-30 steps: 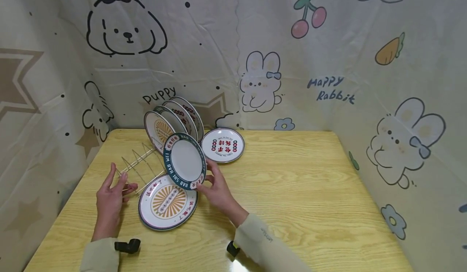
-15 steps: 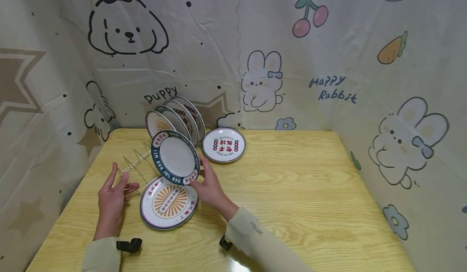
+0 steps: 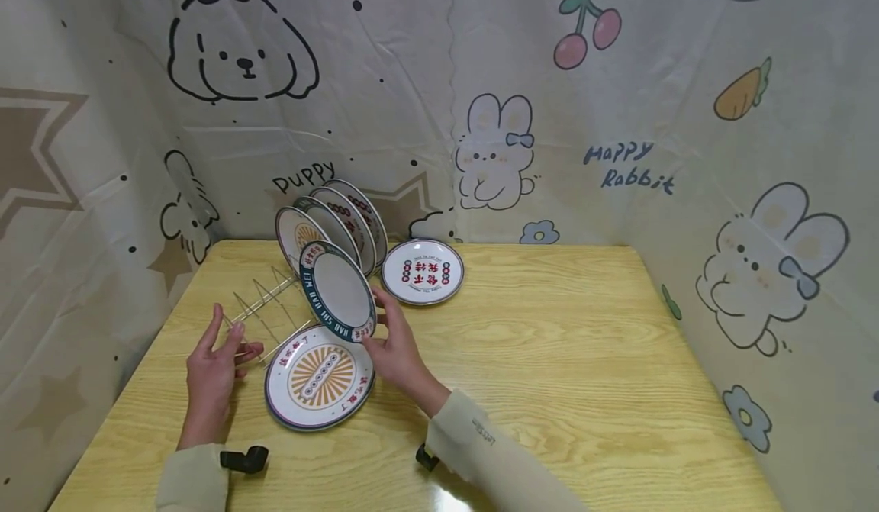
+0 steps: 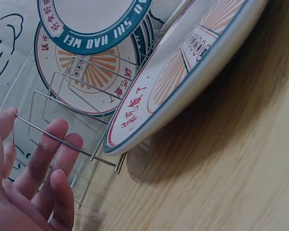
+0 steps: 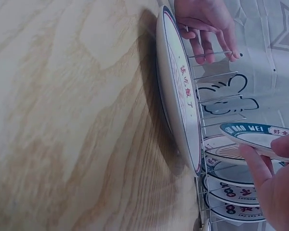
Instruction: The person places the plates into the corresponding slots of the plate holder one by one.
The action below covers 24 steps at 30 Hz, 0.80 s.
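My right hand [image 3: 405,355] pinches the lower right rim of a plate with a green lettered border [image 3: 339,291]. The plate is tilted, held above the gold wire dish rack [image 3: 264,299], in front of the plates standing in it. At the rack's near left end, my left hand [image 3: 211,375] grips the end wire between thumb and fingers, also seen in the left wrist view. Several plates stand on edge at the rack's far end; the foremost is a sunburst plate [image 3: 291,230]. Another sunburst plate [image 3: 319,378] leans low against the rack's near side.
A white plate with red characters [image 3: 422,272] lies flat on the wooden table [image 3: 536,359], right of the rack. Patterned cloth [image 3: 412,54] hangs behind and along both sides.
The right hand first carries the green-bordered plate left, then turns it steeper and slightly right, toward the standing plates. The left hand keeps its place on the rack.
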Each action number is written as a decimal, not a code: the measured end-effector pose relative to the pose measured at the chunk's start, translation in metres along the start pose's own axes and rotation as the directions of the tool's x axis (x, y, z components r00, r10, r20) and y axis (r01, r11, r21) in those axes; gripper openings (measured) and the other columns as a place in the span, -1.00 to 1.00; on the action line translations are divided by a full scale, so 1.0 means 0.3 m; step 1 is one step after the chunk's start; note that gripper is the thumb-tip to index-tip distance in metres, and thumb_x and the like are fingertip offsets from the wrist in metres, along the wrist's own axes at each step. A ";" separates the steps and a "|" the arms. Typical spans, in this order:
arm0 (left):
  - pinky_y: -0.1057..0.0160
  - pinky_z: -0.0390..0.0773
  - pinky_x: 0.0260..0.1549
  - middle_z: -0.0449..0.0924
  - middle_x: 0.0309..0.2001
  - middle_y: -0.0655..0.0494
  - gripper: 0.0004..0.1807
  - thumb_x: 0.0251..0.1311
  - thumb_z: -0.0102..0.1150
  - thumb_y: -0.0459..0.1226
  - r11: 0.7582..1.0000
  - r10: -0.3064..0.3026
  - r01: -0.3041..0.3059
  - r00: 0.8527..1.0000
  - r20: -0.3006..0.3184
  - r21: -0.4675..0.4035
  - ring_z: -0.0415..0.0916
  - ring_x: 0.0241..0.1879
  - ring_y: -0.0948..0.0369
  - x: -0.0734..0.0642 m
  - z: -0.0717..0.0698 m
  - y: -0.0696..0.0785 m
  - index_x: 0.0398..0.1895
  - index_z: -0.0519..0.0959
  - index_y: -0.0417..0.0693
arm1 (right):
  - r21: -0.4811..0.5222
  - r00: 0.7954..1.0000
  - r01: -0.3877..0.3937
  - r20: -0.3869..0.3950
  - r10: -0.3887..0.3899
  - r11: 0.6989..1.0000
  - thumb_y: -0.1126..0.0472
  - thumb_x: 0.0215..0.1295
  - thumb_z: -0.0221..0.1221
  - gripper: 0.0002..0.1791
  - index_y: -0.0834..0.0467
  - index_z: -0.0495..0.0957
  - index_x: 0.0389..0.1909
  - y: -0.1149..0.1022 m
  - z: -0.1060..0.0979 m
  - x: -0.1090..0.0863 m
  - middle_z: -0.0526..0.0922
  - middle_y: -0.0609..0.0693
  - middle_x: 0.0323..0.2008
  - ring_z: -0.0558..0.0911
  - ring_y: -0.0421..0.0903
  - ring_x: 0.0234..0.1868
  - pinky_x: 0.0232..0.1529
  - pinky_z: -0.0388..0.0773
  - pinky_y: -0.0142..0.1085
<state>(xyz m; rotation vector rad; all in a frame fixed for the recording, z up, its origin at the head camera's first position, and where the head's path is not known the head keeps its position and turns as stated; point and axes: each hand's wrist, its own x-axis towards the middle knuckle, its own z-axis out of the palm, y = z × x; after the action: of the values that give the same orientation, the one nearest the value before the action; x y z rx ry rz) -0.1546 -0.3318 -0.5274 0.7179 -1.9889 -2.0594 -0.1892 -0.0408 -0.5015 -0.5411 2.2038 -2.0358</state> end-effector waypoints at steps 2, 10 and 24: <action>0.39 0.48 -0.60 0.77 -0.53 0.34 -0.32 0.42 0.18 0.11 1.000 0.001 -0.001 1.000 0.002 -0.004 0.74 -0.44 0.43 0.001 0.000 0.001 0.53 0.17 0.74 | -0.001 1.000 0.007 0.007 -0.007 1.000 0.65 0.30 0.12 -0.03 -0.12 0.11 0.60 0.003 0.002 0.003 0.27 0.07 0.50 0.51 0.08 0.28 0.00 0.68 -0.34; 0.37 0.48 -0.58 0.78 -0.51 0.34 -0.32 0.44 0.14 0.12 1.000 -0.023 0.023 1.000 0.014 0.010 0.74 -0.42 0.44 0.009 -0.005 -0.005 0.54 0.13 0.76 | -0.033 1.000 0.008 0.021 -0.008 0.999 0.62 0.33 0.13 -0.07 -0.10 0.14 0.60 0.029 0.012 0.033 0.30 0.09 0.48 0.52 0.08 0.28 -0.01 0.68 -0.35; 0.37 0.48 -0.55 0.77 -0.50 0.41 -0.33 0.44 0.12 0.16 0.999 -0.005 0.005 1.000 -0.007 0.052 0.73 -0.41 0.47 0.004 -0.001 -0.008 0.53 0.11 0.79 | -0.100 0.994 0.101 0.041 -0.097 0.990 0.64 0.30 0.15 -0.14 -0.02 0.25 0.54 0.056 0.049 0.092 0.39 0.13 0.42 0.58 0.12 0.22 -0.06 0.68 -0.38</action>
<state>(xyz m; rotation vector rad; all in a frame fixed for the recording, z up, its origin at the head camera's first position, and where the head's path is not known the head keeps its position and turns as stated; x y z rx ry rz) -0.1551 -0.3325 -0.5298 0.7401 -2.0461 -2.0116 -0.2139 -0.0628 -0.5149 -0.7052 2.3139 -1.9498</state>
